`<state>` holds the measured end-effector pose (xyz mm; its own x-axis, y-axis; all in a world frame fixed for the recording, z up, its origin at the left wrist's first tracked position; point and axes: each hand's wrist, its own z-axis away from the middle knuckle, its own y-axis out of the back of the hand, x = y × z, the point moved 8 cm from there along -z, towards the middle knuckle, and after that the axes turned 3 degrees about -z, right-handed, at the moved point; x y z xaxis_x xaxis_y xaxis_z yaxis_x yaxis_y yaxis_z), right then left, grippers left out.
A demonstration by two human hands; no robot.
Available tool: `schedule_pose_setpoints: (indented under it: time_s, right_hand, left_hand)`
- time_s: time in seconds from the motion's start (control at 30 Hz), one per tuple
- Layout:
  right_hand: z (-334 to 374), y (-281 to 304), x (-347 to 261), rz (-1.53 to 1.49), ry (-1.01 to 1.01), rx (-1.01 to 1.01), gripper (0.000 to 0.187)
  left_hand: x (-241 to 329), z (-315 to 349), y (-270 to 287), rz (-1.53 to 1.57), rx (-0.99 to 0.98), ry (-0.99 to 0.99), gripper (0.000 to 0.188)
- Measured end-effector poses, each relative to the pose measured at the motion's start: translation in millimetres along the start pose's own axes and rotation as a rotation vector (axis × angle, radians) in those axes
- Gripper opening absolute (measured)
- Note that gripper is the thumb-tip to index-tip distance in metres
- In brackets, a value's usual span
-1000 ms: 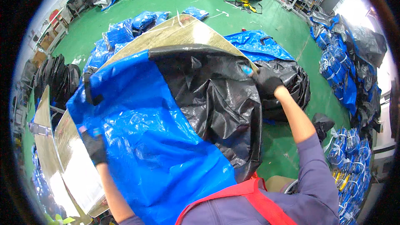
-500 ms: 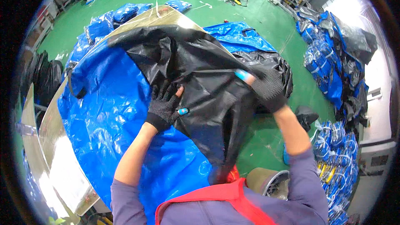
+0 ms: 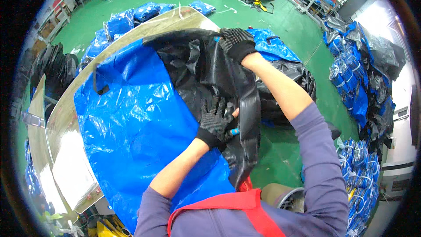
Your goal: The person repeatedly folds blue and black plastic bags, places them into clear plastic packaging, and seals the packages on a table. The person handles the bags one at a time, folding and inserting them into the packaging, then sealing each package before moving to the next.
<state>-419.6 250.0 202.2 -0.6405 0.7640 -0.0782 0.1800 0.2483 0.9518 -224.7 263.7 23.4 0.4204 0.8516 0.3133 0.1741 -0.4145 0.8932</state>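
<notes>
A large plastic tarp sheet, with a blue part [image 3: 127, 118] on the left and a black part [image 3: 184, 66] on the right, is spread over a pale work table [image 3: 175, 19]. My left hand [image 3: 215, 120], in a black dotted glove with blue tape on the thumb, presses flat on the black part, fingers spread. My right hand [image 3: 238, 44], gloved alike, is at the far right edge of the black part, fingers closed over it; the fingertips are partly hidden. Along the right, the black part is folded over. A dark strap [image 3: 101, 88] lies on the blue part.
Folded blue bundles [image 3: 118, 24] line the table's far left. A blue and black tarp heap [image 3: 287, 77] is beyond my right forearm. Tied blue bundles [image 3: 359, 166] are stacked at right, near a bucket [image 3: 280, 195]. Black sheets [image 3: 52, 68] hang at left.
My right hand has moved from the right side to the tarp's far edge. My left hand appears shifted right across the black part. The right edge of the black part is now folded inward.
</notes>
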Motion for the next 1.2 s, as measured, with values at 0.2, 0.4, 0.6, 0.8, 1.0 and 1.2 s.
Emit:
schedule_pose_setpoints:
  time_s: [0.2,0.4,0.6,0.8,1.0,1.2]
  right_hand:
    - [36.8,-9.4,-74.1,-0.22,0.458,0.209,0.046]
    - [48.9,-166.4,25.3,0.132,0.012,-0.477,0.097]
    - [49.9,-195.2,51.1,-0.01,0.102,-0.43,0.091]
    - [51.5,-137.2,18.9,0.271,0.331,-0.345,0.078]
    - [58.3,-144.3,-14.5,-0.128,0.06,-0.708,0.061]
    - [40.4,-114.4,-99.7,0.203,0.517,-0.655,0.065]
  left_hand:
    - [-3.7,-14.5,8.8,0.036,0.021,-0.048,0.051]
    - [-202.5,187.0,211.0,-0.717,0.296,1.149,0.071]
    - [-321.2,402.8,212.6,0.367,0.496,1.375,0.062]
    - [-286.6,422.2,244.6,-0.16,0.344,1.457,0.07]
    - [-232.8,319.6,239.6,-0.667,0.662,0.991,0.068]
    - [-180.7,176.4,152.7,-0.526,-0.026,0.699,0.065]
